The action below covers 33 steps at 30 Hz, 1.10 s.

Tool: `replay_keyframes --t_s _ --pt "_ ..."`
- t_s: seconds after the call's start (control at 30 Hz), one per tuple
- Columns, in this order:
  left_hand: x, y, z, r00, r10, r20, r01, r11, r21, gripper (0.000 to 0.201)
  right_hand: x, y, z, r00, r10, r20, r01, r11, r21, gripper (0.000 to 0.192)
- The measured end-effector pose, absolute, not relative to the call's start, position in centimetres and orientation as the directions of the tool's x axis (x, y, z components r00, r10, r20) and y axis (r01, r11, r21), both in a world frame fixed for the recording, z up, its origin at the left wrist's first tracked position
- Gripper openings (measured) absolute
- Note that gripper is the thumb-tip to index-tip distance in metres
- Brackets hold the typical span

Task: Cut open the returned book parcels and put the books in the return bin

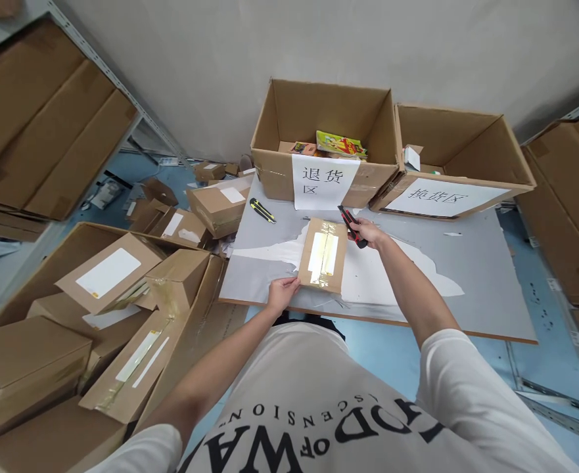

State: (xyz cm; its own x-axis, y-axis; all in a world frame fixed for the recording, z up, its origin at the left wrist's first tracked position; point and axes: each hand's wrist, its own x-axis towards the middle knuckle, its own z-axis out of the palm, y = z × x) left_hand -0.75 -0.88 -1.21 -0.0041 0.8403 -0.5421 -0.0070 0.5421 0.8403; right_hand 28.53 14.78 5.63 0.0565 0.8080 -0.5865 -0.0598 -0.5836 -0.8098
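Observation:
A flat cardboard box [342, 257] lies on the table, sealed down its middle with yellowish tape over white labels. My left hand [282, 293] is closed at its near left corner, with the fingertips on the edge. My right hand [368, 234] grips a red-and-black utility knife [352, 227] just beyond the box's right side. The knife points up and to the left, toward the far side of the table; whether its blade is out is too small to tell. A second utility knife [262, 210], yellow and black, rests near the table's left edge.
Behind the work spot stand two open cartons with handwritten paper signs: the left carton [275, 172] holds colourful packages, the right carton [466, 172] a small white box. Torn white paper [375, 279] covers part of the grey table [486, 276]. A large carton [201, 289] full of parcels stands left.

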Motion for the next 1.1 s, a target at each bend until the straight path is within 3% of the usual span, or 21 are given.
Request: replay_keyframes --t_s 0.13,0.2,0.43,0.67,0.87,1.1 --pt "-2.3 1.9 -0.1 0.006 0.87 -0.494 0.137 0.488 0.862 0.031 28.7 10.2 5.8 0.228 0.874 -0.428 -0.134 -0.407 -0.903 0.019" --pt "-2.5 5.0 0.9 0.053 0.912 -0.406 0.264 0.379 0.887 0.031 28.4 5.8 5.8 0.314 0.87 -0.381 -0.206 -0.329 -0.921 0.026" --pt "1.9 18.0 3.5 0.225 0.907 -0.355 0.201 0.313 0.928 0.045 21.6 -8.9 4.3 0.315 0.775 -0.548 -0.49 -0.362 -0.793 0.039" --pt "4.8 21.1 3.6 0.365 0.789 -0.495 0.169 0.466 0.868 0.053 17.1 -9.1 3.2 0.364 0.698 -0.616 -0.674 -0.259 -0.692 0.041" --pt "4.2 20.6 3.8 0.329 0.79 -0.517 0.121 0.508 0.853 0.05 17.1 -8.5 3.0 0.411 0.678 -0.609 -0.674 -0.224 -0.704 0.036" --pt "0.7 19.2 5.7 0.236 0.836 -0.496 0.01 0.509 0.861 0.038 22.8 -5.4 4.6 0.348 0.739 -0.576 -0.512 -0.365 -0.778 0.021"
